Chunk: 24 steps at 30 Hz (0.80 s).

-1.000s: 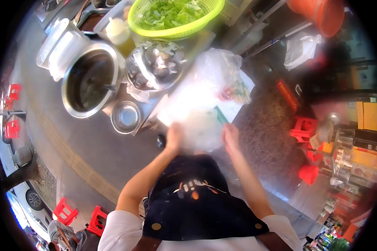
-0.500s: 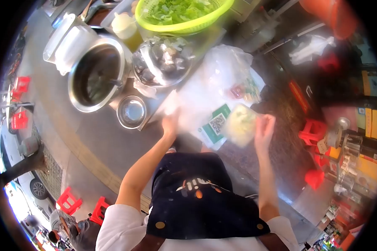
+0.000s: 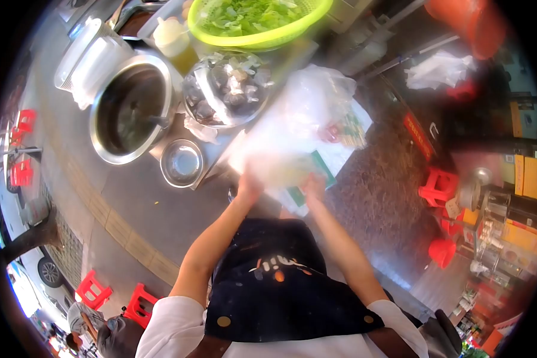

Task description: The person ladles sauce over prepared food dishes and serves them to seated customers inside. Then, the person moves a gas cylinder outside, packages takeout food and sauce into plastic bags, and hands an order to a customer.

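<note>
My right hand is closed at the right end of a clear pack of pale yellow-green food, smeared by motion. Closed at the other side, my left hand grips what looks like a thin white plastic bag, whose outline is hazy. Both hands are over the near edge of a white-covered surface. Under the pack, a green card is partly covered. Beyond it lie clear plastic bags with small red and green packets.
To the left are a small metal bowl, a large steel pot of dark liquid and a bowl of wrapped pieces. A lime-green basket of leafy greens stands behind. Red stools are on the right.
My right hand has carried the pack left, over the green card and close to my left hand. The card's QR code is now covered. My left hand has shifted slightly right.
</note>
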Tool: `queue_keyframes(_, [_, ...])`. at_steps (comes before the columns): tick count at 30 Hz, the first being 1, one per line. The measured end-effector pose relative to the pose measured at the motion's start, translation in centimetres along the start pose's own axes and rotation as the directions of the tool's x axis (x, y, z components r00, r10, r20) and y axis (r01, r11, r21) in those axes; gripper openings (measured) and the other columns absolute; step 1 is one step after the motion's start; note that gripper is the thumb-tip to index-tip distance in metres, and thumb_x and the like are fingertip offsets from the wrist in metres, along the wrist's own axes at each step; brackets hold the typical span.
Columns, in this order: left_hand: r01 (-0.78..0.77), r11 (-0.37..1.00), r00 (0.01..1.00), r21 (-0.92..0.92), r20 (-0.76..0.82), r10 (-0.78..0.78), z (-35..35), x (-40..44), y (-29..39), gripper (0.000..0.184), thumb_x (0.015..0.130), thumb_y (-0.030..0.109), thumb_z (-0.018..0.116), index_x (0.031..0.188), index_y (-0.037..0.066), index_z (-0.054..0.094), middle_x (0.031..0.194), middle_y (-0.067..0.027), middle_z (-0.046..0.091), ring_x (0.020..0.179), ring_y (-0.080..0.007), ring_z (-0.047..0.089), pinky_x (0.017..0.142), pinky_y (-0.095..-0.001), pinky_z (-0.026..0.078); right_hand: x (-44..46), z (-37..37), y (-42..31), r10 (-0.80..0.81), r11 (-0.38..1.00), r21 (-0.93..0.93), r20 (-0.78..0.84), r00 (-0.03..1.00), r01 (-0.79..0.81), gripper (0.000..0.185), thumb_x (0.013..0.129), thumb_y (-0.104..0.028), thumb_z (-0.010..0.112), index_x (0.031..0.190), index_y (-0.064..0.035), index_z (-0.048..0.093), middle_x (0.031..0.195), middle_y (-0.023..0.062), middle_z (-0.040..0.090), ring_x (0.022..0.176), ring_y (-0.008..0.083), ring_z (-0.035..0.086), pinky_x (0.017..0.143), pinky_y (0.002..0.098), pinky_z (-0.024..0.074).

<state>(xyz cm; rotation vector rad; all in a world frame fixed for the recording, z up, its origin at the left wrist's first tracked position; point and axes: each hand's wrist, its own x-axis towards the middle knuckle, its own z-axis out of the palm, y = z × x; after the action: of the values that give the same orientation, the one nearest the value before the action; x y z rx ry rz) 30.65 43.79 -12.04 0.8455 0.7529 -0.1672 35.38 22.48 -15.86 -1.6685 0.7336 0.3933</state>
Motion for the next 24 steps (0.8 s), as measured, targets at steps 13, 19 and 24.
queue_keyframes(13, [-0.193, 0.887, 0.977, 0.419, 0.003, 0.211, -2.3, 0.3, -5.8, 0.025, 0.09, 0.021, 0.06, 0.088, -0.003, 0.066, 0.079, -0.0062, 0.065, 0.074, -0.0137, 0.061, 0.069, -0.0258, 0.051, 2.4, -5.6, -7.5, -0.832, 0.284, -0.685, 0.171, 0.527, 0.671, 0.064, 0.087, -0.003, 0.059, 0.142, 0.001, 0.026, 0.109, 0.0161, 0.058, 0.084, 0.0233, 0.065, 0.071, 0.0313, 0.0553])
queue_keyframes(19, [-0.207, 0.978, 0.978, 0.006, -0.019, 0.207, 4.3, -3.9, 2.5, 0.021, 0.08, 0.003, 0.065, 0.066, 0.005, 0.05, 0.075, -0.0069, 0.063, 0.068, -0.0145, 0.06, 0.066, -0.0294, 0.051, 0.4, -4.5, -16.6, -0.627, 0.4, -0.487, 0.473, 0.619, 0.776, 0.06, 0.083, 0.002, 0.059, 0.14, -0.0068, 0.04, 0.077, 0.0096, 0.057, 0.064, 0.0174, 0.055, 0.062, 0.0315, 0.0479])
queue_keyframes(24, [-0.172, 0.985, 0.984, 0.028, -0.033, 0.172, 4.9, -5.4, 4.7, 0.014, 0.079, -0.001, 0.059, 0.078, 0.003, 0.046, 0.069, -0.0082, 0.059, 0.061, -0.0178, 0.06, 0.055, -0.031, 0.051, -0.6, -4.5, -21.8, -0.532, 0.302, -0.652, 0.49, 0.691, 0.695, 0.04, 0.083, 0.001, 0.059, 0.122, -0.0071, 0.06, 0.081, 0.0149, 0.06, 0.07, 0.023, 0.058, 0.067, 0.0335, 0.0475])
